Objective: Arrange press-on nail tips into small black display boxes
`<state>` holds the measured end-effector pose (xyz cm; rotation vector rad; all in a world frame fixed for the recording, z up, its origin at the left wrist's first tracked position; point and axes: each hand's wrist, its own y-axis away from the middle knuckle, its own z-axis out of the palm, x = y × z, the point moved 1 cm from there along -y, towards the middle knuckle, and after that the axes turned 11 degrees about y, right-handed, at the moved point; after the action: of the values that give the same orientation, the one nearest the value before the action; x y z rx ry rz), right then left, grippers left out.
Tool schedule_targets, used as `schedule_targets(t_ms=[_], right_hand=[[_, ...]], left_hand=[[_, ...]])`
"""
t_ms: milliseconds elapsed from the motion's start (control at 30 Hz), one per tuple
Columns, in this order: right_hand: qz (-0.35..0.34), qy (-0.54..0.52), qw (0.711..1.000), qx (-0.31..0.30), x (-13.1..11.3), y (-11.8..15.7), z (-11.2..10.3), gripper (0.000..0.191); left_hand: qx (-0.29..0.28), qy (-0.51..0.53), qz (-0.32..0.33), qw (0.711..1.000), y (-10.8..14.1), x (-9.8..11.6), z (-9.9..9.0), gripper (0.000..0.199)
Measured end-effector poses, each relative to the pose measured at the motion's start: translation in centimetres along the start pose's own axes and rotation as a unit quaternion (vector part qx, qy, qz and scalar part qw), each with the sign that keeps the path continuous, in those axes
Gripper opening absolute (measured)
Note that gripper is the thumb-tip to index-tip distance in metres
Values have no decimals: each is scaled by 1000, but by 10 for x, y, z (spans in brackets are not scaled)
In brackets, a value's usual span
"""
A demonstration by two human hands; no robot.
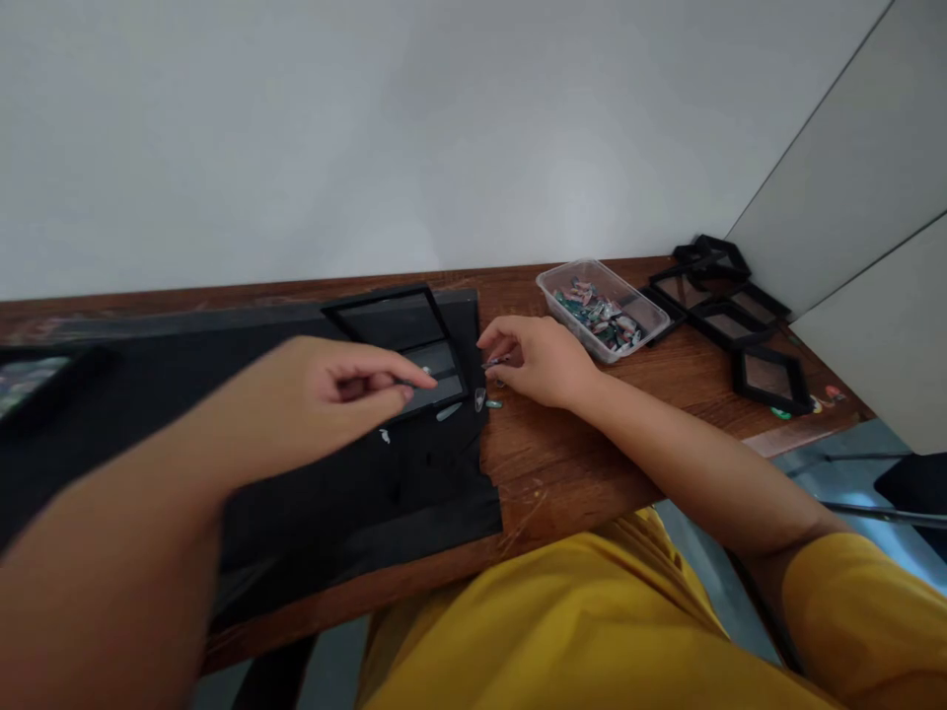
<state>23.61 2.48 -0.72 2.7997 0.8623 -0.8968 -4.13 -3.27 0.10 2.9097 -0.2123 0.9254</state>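
Note:
My left hand (336,390) is over the black frame (436,330) with its clear panel, thumb and forefinger nearly together; whatever they hold, if anything, is too small to make out. My right hand (537,363) pinches a small pinkish piece (497,363) just right of the black sheet's edge. Below it lie a clear pointed piece (480,398) and a small green piece (494,404). A grey-blue piece (448,412) and a small white piece (385,435) rest on the black sheet (355,503). A clear plastic tub (643,311) of mixed small pieces stands beyond my right hand.
Several black frames (729,320) are piled at the right end of the wooden table (562,463), with small coloured pieces (833,393) beside them. At the far left is another dark frame (74,380) with pale contents. A white wall rises behind the table.

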Motion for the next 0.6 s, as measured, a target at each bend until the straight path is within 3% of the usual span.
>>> schedule_targets(t_ms=[100,333,600], right_hand=[[4,2,1000,-3,2,0,1,28],[0,5,1000,1,2,2,0,26],[-5,5,1000,0,-1,2,0,26]], left_hand=[[-23,-22,37,999,-5,5,19,54],[82,-46,146,985,-12,-17,28,53],[78,-30,148,985,-13,-22,34,50]])
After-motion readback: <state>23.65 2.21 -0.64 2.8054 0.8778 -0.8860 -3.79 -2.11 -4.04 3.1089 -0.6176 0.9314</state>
